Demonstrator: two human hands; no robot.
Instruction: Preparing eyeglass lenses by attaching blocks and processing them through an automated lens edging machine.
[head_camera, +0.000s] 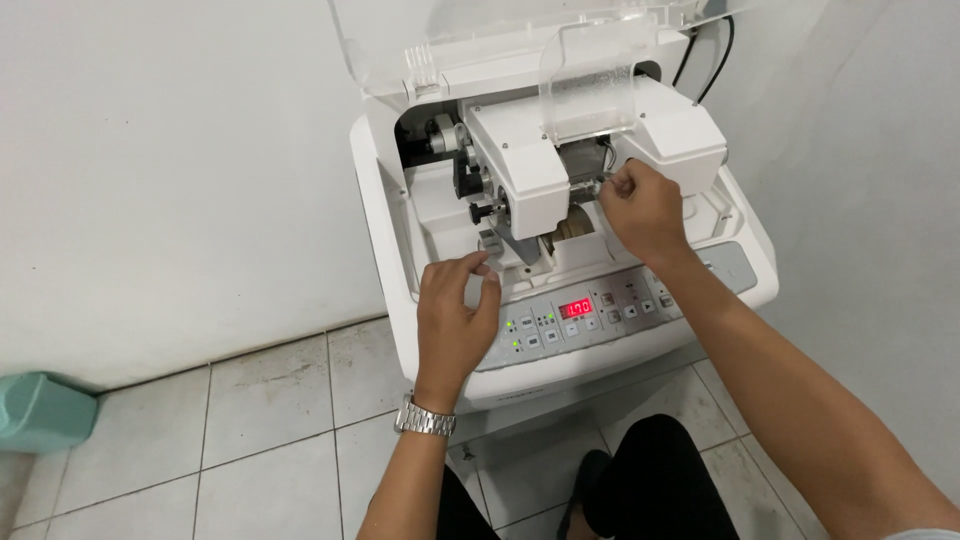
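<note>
Both hands (455, 310) forward, fingers seemingly pinched

Relative to the white machine (560, 220): its raised clear lid (480, 40) is cut off by the top edge. Inside, whatever the right hand (645, 210) pinches is hidden behind its fingertips (612, 190). The left hand (455, 315) covers part of the front ledge. Control panel (590, 312) symbols are too small to read. Far left, a green container (45, 412) is cropped by the edge.
</note>
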